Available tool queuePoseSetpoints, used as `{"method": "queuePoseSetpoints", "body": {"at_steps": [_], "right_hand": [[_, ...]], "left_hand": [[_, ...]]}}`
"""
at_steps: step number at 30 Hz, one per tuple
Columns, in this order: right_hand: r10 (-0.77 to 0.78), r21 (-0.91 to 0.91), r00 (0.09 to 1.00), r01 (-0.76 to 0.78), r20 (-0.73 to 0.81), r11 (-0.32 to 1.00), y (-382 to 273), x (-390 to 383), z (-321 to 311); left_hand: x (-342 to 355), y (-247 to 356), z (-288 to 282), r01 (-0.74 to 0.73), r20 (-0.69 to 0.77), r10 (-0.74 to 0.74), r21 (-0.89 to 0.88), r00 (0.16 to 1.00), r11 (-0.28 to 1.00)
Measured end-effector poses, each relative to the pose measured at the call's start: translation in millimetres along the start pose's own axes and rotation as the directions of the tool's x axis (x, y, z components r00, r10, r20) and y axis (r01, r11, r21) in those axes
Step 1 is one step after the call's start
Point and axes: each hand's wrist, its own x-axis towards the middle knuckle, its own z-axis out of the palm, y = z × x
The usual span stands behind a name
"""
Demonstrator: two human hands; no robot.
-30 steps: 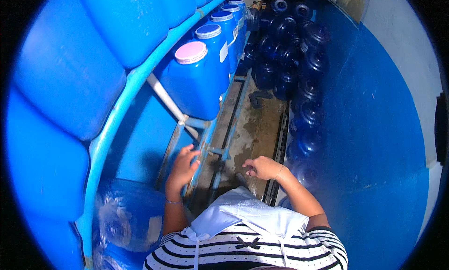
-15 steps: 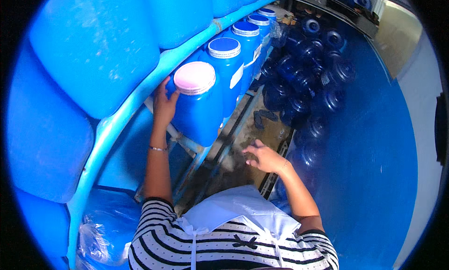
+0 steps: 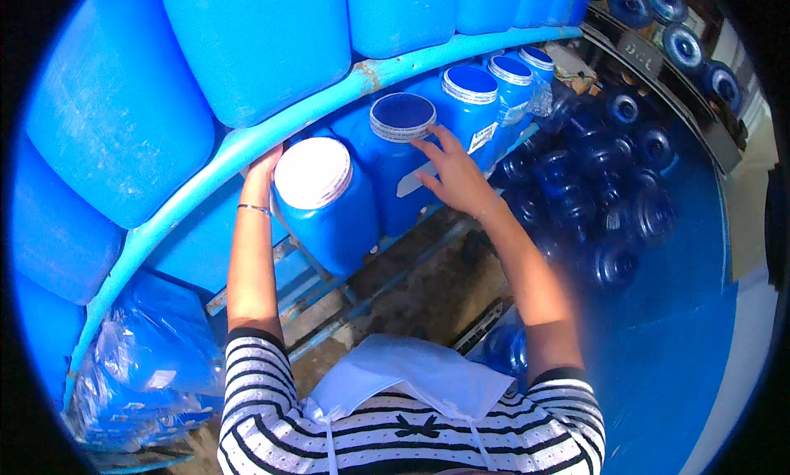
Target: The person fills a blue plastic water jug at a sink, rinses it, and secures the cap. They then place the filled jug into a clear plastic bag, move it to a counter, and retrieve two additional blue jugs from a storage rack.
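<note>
A row of blue plastic drums with round lids stands on a light-blue metal rack. The nearest drum (image 3: 333,228) has a lid (image 3: 313,173) that looks bright white. My left hand (image 3: 263,164) lies against its far left side, with the fingers mostly hidden. Just beyond stands a second drum (image 3: 395,175) with a dark blue lid (image 3: 402,111) and a pale label on its side. My right hand (image 3: 451,169) reaches to it, fingers apart, fingertips at the right edge of its lid and thumb beside the label.
A light-blue rail (image 3: 317,101) curves above the row, with large blue containers (image 3: 259,47) over it. Many dark blue water bottles (image 3: 592,187) are piled at right beside a blue panel (image 3: 658,327). Clear plastic wrapping (image 3: 123,376) covers blue items at lower left.
The view has shifted, so the drums appear farther left. My right hand has risen from beside the rack to the second drum's lid. My left hand stays at the nearest drum.
</note>
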Motion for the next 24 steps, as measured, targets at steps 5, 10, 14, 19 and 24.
{"method": "queuePoseSetpoints", "body": {"at_steps": [5,10,14,19,24], "right_hand": [[-0.111,-0.071,0.99,0.105,-0.085,0.992,34,64,19],[-0.074,-0.043,0.997,0.075,0.024,0.996,66,132,44],[-0.017,0.081,0.995,0.009,0.098,0.997,87,159,64],[-0.046,0.012,0.983,0.044,0.179,0.999,90,171,63],[0.013,0.139,0.886,-0.088,0.464,0.986,80,184,61]], "left_hand": [[-42,33,-1,0.2,0.169,-0.162,-0.237,0.972,0.951],[-100,62,-4,0.129,0.142,-0.091,-0.285,0.986,0.95],[-143,70,-18,0.139,0.148,-0.091,-0.354,0.985,0.925],[-191,65,-49,0.226,0.153,-0.174,-0.451,0.973,0.864],[-242,62,-87,0.257,0.115,-0.231,-0.514,0.966,0.818]]}}
